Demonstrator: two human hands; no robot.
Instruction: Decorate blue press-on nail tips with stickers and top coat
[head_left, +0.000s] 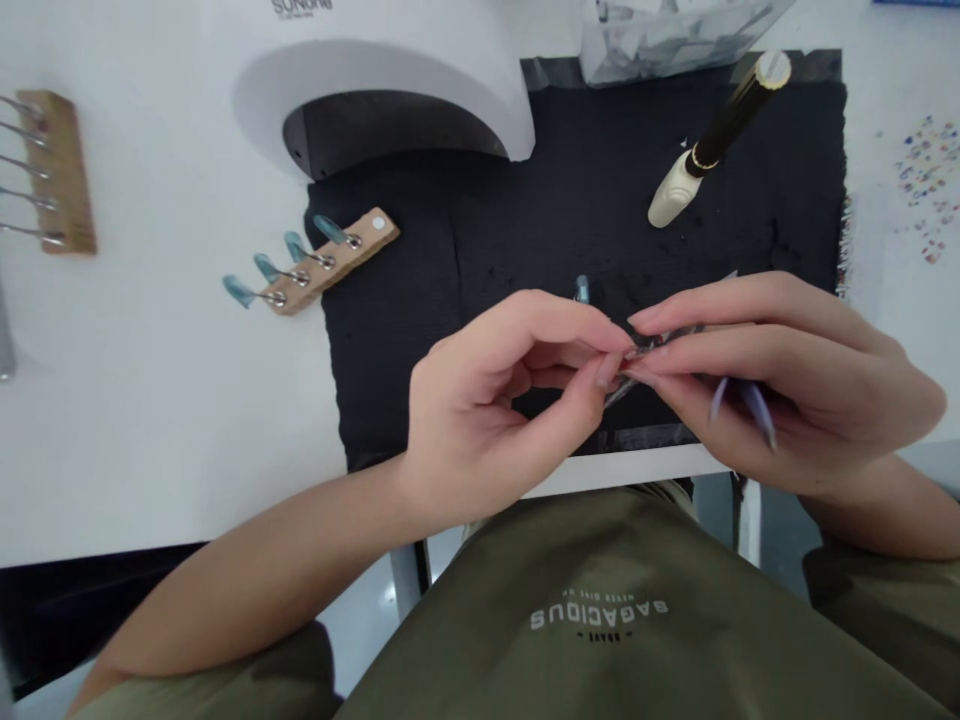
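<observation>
My left hand is closed in a pinch, thumb against forefinger, over the lower part of the black mat. What sits between those fingertips is too small and covered to name. My right hand meets it fingertip to fingertip. Out of the right palm stick the two slim purple ends of a tool; its kind is hidden by the fingers. Some thin, clear or greyish material shows around the touching fingertips. Just beyond my left forefinger is a small blue, glossy piece, like a nail tip.
A wooden stand bears several blue nail tips on metal stems; another wooden stand lies left. At the back are a white nail lamp and clear box. A black-and-cream bottle lies right, near scattered rhinestones.
</observation>
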